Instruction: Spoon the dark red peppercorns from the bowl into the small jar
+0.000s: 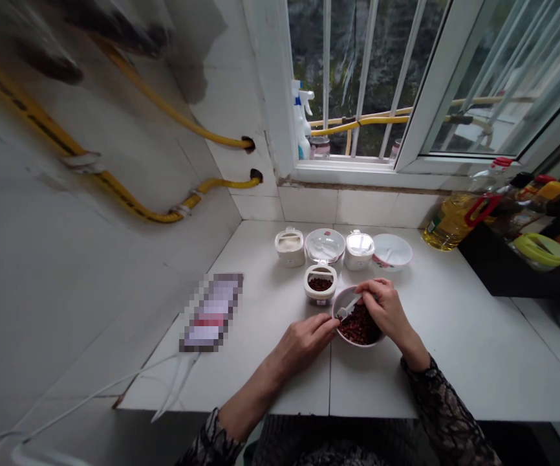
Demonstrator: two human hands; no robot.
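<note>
A white bowl with a pink rim (334,329) stands on the counter, holding many small dark red pieces that look like dried peppercorns (360,327). My right hand (384,310) pinches the handle of a small white spoon (348,307), whose scoop end is over the left part of the bowl. At the bowl's left rim, the closed fingers of my left hand (306,336) grip the edge, their tips close to the scoop. Just behind stands a lidded seasoning jar (320,294) with similar dark pieces visible inside.
Behind are a jar of pale contents (290,254), a clear-covered bowl (325,237), another white jar (359,259) and a shallow bowl (392,249). A blurred phone-like device (212,314) with a white cable lies left. An oil bottle (447,223) and a black rack (484,262) stand right.
</note>
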